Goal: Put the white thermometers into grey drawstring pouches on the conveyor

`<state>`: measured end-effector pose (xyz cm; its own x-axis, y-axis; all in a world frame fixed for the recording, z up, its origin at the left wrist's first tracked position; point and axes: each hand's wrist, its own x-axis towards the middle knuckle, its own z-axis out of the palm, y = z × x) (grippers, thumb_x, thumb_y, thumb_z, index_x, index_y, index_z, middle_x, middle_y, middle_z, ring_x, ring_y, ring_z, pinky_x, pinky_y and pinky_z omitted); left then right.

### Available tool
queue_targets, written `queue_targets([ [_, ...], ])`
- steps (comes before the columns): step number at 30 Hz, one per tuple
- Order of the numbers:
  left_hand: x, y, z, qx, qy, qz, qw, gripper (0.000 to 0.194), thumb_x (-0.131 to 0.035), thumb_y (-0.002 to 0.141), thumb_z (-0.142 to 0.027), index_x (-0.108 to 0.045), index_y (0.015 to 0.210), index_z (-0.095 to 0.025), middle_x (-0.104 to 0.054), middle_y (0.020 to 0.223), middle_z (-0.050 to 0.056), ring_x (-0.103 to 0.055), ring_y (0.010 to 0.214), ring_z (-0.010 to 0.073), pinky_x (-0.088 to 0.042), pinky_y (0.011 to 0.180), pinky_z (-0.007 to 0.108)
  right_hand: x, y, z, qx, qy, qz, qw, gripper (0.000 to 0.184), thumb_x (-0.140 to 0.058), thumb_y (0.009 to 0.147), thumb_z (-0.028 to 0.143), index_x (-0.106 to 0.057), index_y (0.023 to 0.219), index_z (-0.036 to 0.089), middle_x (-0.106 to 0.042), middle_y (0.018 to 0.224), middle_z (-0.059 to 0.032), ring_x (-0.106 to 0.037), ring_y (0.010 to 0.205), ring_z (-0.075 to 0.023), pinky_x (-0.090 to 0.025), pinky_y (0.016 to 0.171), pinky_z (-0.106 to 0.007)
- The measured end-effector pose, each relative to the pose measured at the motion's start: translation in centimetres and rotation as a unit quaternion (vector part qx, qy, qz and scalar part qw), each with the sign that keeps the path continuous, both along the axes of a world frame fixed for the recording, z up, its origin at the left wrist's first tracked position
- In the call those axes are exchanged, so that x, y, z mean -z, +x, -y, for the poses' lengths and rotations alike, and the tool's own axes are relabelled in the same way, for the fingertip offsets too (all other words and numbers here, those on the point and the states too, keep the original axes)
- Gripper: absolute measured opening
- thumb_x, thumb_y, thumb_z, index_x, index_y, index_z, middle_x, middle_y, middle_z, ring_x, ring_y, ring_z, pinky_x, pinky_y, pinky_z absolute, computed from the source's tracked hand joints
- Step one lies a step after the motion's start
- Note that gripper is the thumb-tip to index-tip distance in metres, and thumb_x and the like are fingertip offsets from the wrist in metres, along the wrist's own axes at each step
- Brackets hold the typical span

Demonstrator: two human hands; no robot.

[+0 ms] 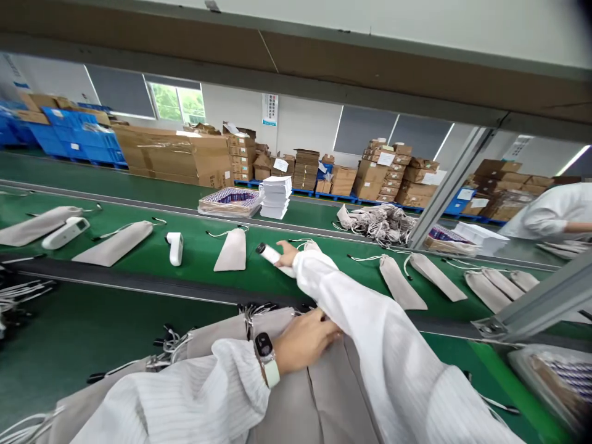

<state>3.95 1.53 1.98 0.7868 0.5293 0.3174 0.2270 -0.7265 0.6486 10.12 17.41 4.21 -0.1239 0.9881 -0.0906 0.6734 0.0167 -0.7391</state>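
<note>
My right hand reaches out over the green conveyor belt, closed on a white handheld thermometer with a dark end pointing left. A grey drawstring pouch lies just beyond that hand, partly covered by it. My left hand, with a watch on its wrist, rests on a pile of grey drawstring pouches in front of me. Its fingers are curled at the top of a pouch, and my right sleeve hides part of them. Left of my right hand, another pouch and a white thermometer lie on the belt.
More pouches and a thermometer lie along the belt. Behind it are a tray of patterned packs, stacked white papers and heaped pouches. A metal post stands right; a co-worker's sleeve is beyond.
</note>
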Motion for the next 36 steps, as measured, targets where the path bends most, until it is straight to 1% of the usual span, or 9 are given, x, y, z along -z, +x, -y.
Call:
queue_targets([
  [5,-1.9,0.0,-0.6,-0.001,-0.052,0.057,0.997,0.029,-0.023,0.091,-0.027,-0.047,0.079,-0.018,-0.041,0.082,0.001,-0.045,0.079,0.0118,-0.039,0.076,0.024,-3.4,9.5,6.3,-0.033,0.023,-0.244,0.969,0.082,-0.057,0.07,0.024,0.0,0.128,0.03,-0.059,0.093,-0.0017,-0.06,0.087,-0.0174,-0.048,0.073,-0.035],
  [8,-2.4,-0.1,-0.6,-0.001,-0.112,0.082,0.99,0.028,-0.022,0.091,-0.03,-0.043,0.077,-0.019,-0.038,0.081,-0.001,-0.041,0.078,0.0113,-0.035,0.077,0.023,-5.1,11.9,10.2,-0.087,0.047,-0.455,0.885,0.08,-0.064,0.066,0.025,-0.009,0.123,0.037,-0.059,0.079,0.0036,-0.062,0.078,-0.0173,-0.049,0.069,-0.037],
  [12,-2.9,-0.3,-0.7,-0.02,-0.175,0.097,0.98,0.026,-0.023,0.091,-0.034,-0.041,0.079,-0.02,-0.036,0.079,-0.002,-0.037,0.072,0.011,-0.034,0.072,0.022,-5.6,11.3,12.1,-0.096,0.028,-0.504,0.858,0.066,-0.066,0.065,0.029,-0.021,0.112,0.038,-0.057,0.079,0.0054,-0.062,0.074,-0.0171,-0.05,0.065,-0.037],
  [17,-3.6,-0.6,-1.7,-0.139,-0.144,0.145,0.969,0.025,-0.025,0.09,-0.035,-0.042,0.079,-0.02,-0.036,0.082,-0.001,-0.038,0.075,0.012,-0.034,0.072,0.023,-3.8,10.4,12.0,-0.162,-0.033,-0.386,0.907,0.039,-0.064,0.063,0.048,-0.048,0.084,0.02,-0.051,0.068,0.004,-0.051,0.056,-0.0078,-0.042,0.049,-0.02],
  [21,-3.6,-0.9,-2.9,-0.203,-0.083,0.134,0.966,0.026,-0.026,0.089,-0.034,-0.045,0.079,-0.018,-0.035,0.088,0.001,-0.04,0.083,0.0139,-0.035,0.077,0.025,-2.7,9.0,12.5,-0.165,-0.06,-0.205,0.963,0.056,-0.034,0.073,0.065,-0.05,0.056,0.014,-0.042,0.048,0.0019,-0.039,0.043,-0.0071,-0.033,0.042,-0.022],
  [24,-3.9,-1.1,-3.2,-0.207,-0.076,0.114,0.969,0.028,-0.026,0.089,-0.035,-0.046,0.079,-0.018,-0.038,0.084,0.001,-0.041,0.081,0.0145,-0.036,0.075,0.026,-2.7,8.0,13.2,-0.08,0.079,-0.124,0.986,0.061,-0.019,0.082,0.06,-0.051,0.055,0.015,-0.047,0.05,-0.0013,-0.046,0.048,-0.0105,-0.037,0.05,-0.025],
  [29,-6.7,-2.3,-1.8,-0.222,-0.081,-0.022,0.971,0.029,-0.036,0.084,-0.044,-0.048,0.097,-0.02,-0.047,0.069,-0.002,-0.047,0.066,0.0154,-0.037,0.064,0.026,-1.2,9.9,12.2,0.101,0.463,0.051,0.879,0.042,-0.024,0.087,0.041,-0.052,0.068,0.017,-0.052,0.057,-0.0024,-0.048,0.054,-0.0116,-0.037,0.058,-0.024],
  [32,-9.4,-3.3,-0.1,-0.186,-0.185,-0.172,0.95,0.039,-0.031,0.082,-0.05,-0.053,0.088,-0.018,-0.04,0.051,-0.005,-0.043,0.048,0.0135,-0.033,0.049,0.023,0.5,12.6,10.6,0.13,0.51,0.124,0.841,0.041,-0.026,0.086,0.041,-0.047,0.06,0.019,-0.05,0.055,-0.0029,-0.046,0.051,-0.0116,-0.035,0.053,-0.024],
  [36,-11.9,-3.6,2.1,-0.119,-0.261,-0.142,0.947,0.037,-0.031,0.084,-0.047,-0.052,0.074,-0.019,-0.031,0.049,-0.006,-0.033,0.044,0.0088,-0.026,0.043,0.018,1.6,15.3,9.2,0.179,0.507,0.112,0.835,0.041,-0.022,0.087,0.039,-0.045,0.06,0.019,-0.05,0.055,-0.0033,-0.048,0.052,-0.012,-0.036,0.054,-0.024],
])
